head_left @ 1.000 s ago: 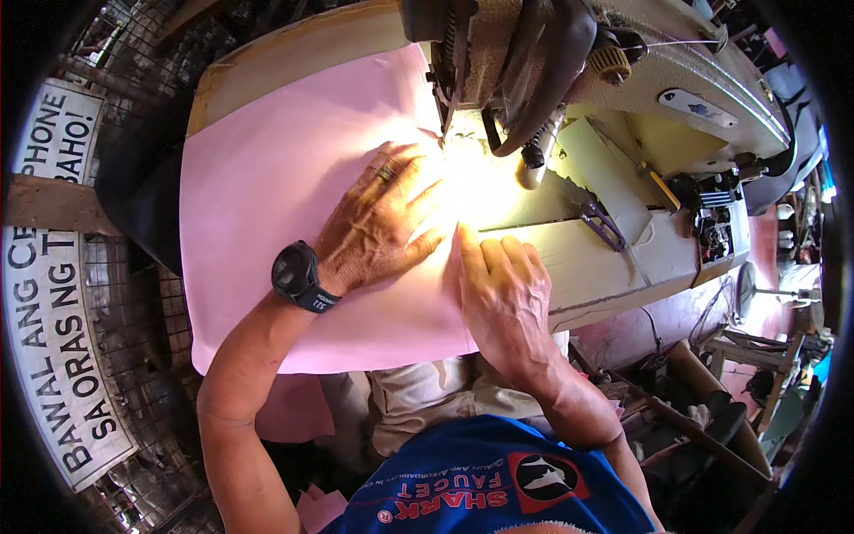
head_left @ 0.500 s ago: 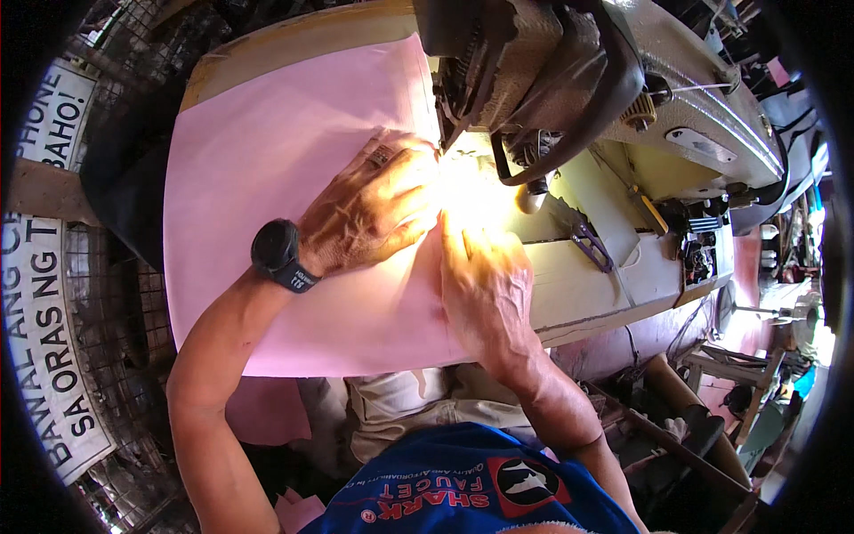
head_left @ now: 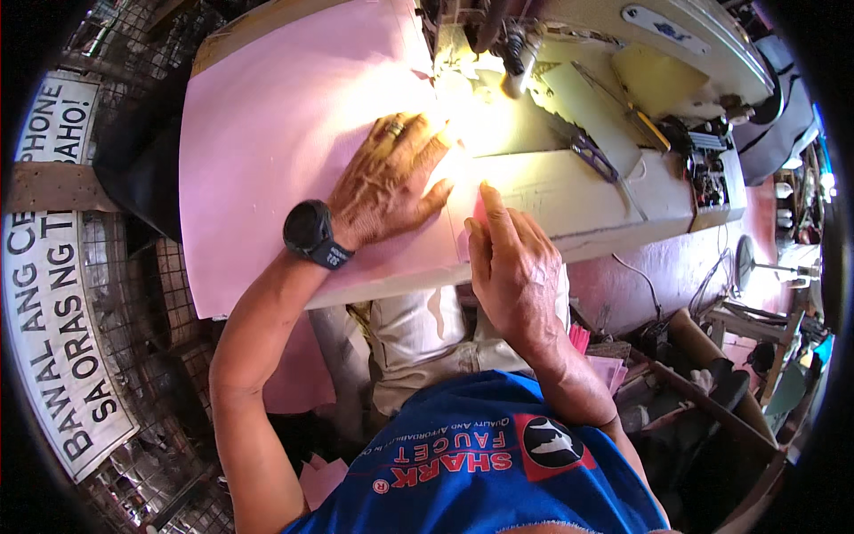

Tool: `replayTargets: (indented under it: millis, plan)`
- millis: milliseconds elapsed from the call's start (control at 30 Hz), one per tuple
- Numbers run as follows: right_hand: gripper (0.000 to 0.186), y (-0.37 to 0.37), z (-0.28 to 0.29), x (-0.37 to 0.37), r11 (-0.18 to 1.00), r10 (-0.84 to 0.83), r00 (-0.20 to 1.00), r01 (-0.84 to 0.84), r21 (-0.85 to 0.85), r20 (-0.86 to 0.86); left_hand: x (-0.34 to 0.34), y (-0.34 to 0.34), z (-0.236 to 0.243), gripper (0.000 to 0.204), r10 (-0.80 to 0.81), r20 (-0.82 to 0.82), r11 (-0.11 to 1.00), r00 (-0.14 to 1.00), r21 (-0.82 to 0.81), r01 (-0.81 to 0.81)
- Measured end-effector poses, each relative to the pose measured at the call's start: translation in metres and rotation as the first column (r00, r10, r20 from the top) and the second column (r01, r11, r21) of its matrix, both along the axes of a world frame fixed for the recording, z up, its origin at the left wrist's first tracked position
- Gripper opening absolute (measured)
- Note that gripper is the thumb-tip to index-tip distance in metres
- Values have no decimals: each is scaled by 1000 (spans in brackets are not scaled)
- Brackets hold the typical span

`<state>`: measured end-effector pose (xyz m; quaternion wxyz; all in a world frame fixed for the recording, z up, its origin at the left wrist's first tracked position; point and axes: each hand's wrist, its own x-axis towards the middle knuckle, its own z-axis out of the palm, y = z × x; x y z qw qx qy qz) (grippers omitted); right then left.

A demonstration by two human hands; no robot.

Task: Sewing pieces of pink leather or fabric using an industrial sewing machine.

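Wide pink sheet (head_left: 267, 160) lying flat on the pale worktable (head_left: 556, 191), to the left of the lit lamp (head_left: 517, 83) and near the sewing machine (head_left: 743, 58). On it, left hand (head_left: 387, 182) laid palm down, fingers a little spread, gripping nothing. By its right edge, right hand (head_left: 518, 258) with index finger extended, others half curled; cannot tell whether pinching anything. Farther right, dark snips (head_left: 593, 157).

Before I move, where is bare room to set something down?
Bare: the pale flat tabletop between the right hand, the front edge and the slim purple-handled snips; also the large flat pink sheet, left of the left hand. Crowded: the tabletop's right side, with a slim yellow-handled tool and small dark metal parts.
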<state>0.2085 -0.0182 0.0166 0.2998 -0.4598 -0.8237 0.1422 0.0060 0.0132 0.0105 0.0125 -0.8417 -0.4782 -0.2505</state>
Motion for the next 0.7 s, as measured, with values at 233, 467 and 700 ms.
replayTargets:
  millis: [233,467,700]
  plan:
    - [47,-16,-12,8,998,13,1000,-14,60,20,3,-2,-5,35,-4,-129,1000,992,25,7]
    - [54,-18,-16,8,989,49,990,-66,130,131,0,-5,-5,33,11,-92,1000,996,9,-11]
    - [55,-16,-6,8,990,93,968,-115,86,234,-1,-6,-3,32,15,-113,1000,994,-9,-16]
